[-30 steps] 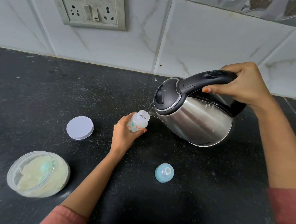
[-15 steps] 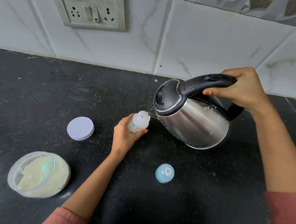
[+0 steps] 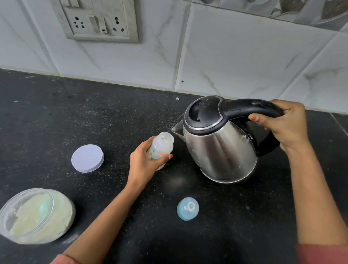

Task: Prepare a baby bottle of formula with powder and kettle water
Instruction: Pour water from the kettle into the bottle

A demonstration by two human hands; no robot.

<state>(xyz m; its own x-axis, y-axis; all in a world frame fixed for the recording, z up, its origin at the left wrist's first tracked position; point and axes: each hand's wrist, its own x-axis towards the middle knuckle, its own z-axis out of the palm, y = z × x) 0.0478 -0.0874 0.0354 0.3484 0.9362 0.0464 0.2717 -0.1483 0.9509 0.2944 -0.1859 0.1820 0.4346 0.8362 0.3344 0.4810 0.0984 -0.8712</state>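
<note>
Steel kettle (image 3: 218,146), black lid and handle: near upright, spout level with the mouth of the bottle and just apart from it; no stream of water shows. Whether its base rests on the tabletop (image 3: 49,115) or hangs just above it cannot be told.

Right hand (image 3: 286,127): fingers (image 3: 291,111) curled over the top of the kettle handle, thumb beneath, clamped on it.

Baby bottle (image 3: 161,147): small, translucent, printed, uncapped; stands left of the spout, tilted slightly toward it. Contents look whitish; the fill level cannot be read.

Left hand (image 3: 145,164): fingers and thumb wrapped round the lower body of the bottle.

Blue teat cap (image 3: 187,208): lying on the tabletop nearer the person, well apart from the bottle.

Powder tub (image 3: 34,215): clear, open, holding pale powder and a teal shape, perhaps a scoop; far left, near edge.

Lilac lid (image 3: 87,158): flat on the tabletop between tub and bottle.

Socket panel (image 3: 98,17): on the tiled wall behind.

Progress, as judged: the water step looks finished or paused, and powder may already be in. Left to do: set the kettle aside, fit the teat cap, shake, and close the tub.
</note>
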